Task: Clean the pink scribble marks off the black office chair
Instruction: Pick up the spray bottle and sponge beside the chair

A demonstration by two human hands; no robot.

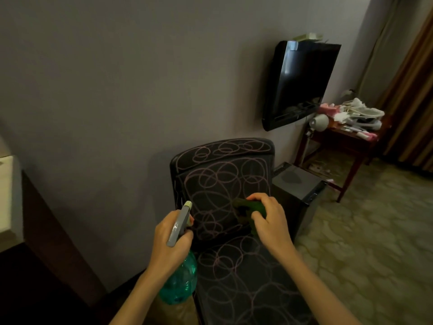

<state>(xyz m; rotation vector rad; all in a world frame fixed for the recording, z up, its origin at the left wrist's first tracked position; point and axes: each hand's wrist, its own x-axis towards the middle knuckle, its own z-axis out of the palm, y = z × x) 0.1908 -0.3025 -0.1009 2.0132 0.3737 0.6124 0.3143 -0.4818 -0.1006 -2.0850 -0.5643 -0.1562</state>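
The black office chair (pixel 225 174) stands against the wall, its backrest and seat covered in looping pink scribble marks (pixel 218 181). My left hand (pixel 169 242) grips a green spray bottle (pixel 181 277) by its grey trigger head, nozzle pointing at the lower backrest. My right hand (pixel 267 216) holds a green cloth (pixel 246 211) pressed against the lower right of the backrest.
A black box-shaped unit (pixel 297 191) stands right of the chair. A dark television (pixel 297 83) hangs on the wall above. A red-brown side table (pixel 346 141) with cluttered items is at the far right. Dark furniture (pixel 46 231) fills the left. Patterned carpet (pixel 363 242) spreads to the right.
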